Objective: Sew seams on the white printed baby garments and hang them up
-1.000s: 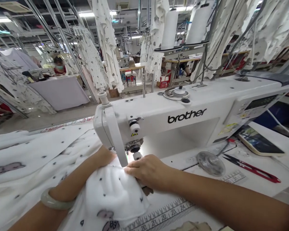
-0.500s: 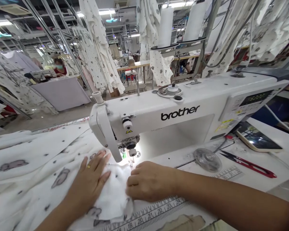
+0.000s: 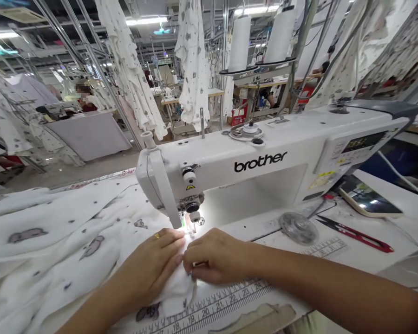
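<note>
Closely paired, the two hands work at the needle end: the left hand (image 3: 156, 257) lies palm down with its fingers stretched out together, a gold-coloured ring on one of them, while the right hand (image 3: 218, 255) is curled closed on the edge of the white cloth (image 3: 69, 250), its fingertips partly hidden. That cloth runs under both, up to the brightly lit needle area, and spreads leftward over the tabletop (image 3: 402, 192). Just above the fingers hangs the narrow, smooth guard (image 3: 167, 190) of the sewing machine (image 3: 216, 162); it and the hands block some of the view of the stitching spot. The cloth looks soft and fluffy, rumpled into rounded folds, with small dark specks and greyish-mauve animal shapes. Below the right hand runs a printed ruler strip (image 3: 212, 311), flat, with black figures. Further right, near the machine's base, sit a round, clear disc (image 3: 298, 228), red-handled snips (image 3: 358, 235) with dark pointed blades, and a phone (image 3: 371, 199) with a glossy screen. Behind the glossy white machine stand tapering thread cones (image 3: 240, 44), and beyond them limp lengths of patterned fabric (image 3: 193, 65) hang among metal poles, with a co-worker (image 3: 85, 99) far to the left
</note>
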{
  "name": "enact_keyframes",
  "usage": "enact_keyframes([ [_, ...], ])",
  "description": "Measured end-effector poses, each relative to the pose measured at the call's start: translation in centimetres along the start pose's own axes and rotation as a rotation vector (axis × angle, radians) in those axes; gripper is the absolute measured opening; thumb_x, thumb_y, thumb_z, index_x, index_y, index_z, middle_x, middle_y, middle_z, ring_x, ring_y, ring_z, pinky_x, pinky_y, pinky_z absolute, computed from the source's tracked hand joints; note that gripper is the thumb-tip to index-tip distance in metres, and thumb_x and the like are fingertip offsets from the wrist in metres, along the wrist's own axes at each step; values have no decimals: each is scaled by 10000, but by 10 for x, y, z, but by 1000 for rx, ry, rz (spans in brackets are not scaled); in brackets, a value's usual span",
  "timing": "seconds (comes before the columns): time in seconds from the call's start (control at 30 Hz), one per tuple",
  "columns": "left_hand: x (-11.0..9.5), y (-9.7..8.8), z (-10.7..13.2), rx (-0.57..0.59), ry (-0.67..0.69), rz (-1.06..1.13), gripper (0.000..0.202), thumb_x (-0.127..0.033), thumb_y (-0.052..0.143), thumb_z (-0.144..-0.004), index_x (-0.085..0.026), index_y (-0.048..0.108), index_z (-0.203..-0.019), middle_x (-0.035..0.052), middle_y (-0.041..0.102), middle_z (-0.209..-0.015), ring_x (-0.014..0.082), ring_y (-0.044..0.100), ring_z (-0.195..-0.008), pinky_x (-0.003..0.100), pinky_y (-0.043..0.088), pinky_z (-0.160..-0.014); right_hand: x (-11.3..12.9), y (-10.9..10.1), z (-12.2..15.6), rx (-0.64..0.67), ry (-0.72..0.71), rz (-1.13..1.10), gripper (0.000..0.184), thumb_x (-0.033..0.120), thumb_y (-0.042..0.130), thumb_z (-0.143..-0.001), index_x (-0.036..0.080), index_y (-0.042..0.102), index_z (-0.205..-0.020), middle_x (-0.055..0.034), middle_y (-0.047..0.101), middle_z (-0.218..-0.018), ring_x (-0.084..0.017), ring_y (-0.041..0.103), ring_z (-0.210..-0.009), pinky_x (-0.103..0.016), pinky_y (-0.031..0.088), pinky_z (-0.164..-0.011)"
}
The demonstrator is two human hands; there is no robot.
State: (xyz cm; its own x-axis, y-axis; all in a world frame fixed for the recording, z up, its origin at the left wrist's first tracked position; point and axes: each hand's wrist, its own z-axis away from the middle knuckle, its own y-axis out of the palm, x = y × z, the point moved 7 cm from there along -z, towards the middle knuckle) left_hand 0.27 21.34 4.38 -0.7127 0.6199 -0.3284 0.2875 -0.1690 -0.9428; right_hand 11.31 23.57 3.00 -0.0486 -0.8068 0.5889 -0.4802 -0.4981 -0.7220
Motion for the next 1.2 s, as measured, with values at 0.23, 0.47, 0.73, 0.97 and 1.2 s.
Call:
enact_keyframes([
  [0.23,11,-4,10,-68,3,108,505,-544,424,-956,-260,494,-1366,82,597,-1288,272,530,-1216,384,482,-996,-27,-23,-3,-346,326,-613,165,298,705,-833,139,672,-800,30,584,-632,-75,517,-505,-178,400,-485],
  [0.47,38,8,-1,-202,-311,301,221,-217,430,-878,-196,644,-830,30,648,-816,219,608,-823,333,488,-753,-32,-27,-5,-379,378,-599,249,364,622,-900,134,664,-814,28,555,-609,-90,536,-480,-195,413,-461],
  [0.73,65,9,16,-260,-737,698,478,-618,556,-819,-203,424,-624,-40,425,-563,137,419,-530,249,337,-503,-21,-19,-8,56,60,345,188,268,542,-991,194,693,-1076,-12,673,-884,-105,550,-690,-237,351,-568],
  [0.97,43,2,7,-208,-351,433,294,-325,417,-934,-200,642,-793,35,647,-892,210,610,-870,330,507,-811,-20,-7,-10,210,67,508,195,271,493,-1018,180,665,-1013,19,576,-759,-93,428,-612,-232,287,-516],
  [1.2,22,9,8,-84,-16,43,481,-112,373,-907,-259,566,-1322,44,617,-1299,201,540,-1224,363,446,-1063,-20,-13,-8,221,47,512,275,294,508,-1007,171,642,-800,16,584,-762,-96,459,-632,-252,281,-546],
])
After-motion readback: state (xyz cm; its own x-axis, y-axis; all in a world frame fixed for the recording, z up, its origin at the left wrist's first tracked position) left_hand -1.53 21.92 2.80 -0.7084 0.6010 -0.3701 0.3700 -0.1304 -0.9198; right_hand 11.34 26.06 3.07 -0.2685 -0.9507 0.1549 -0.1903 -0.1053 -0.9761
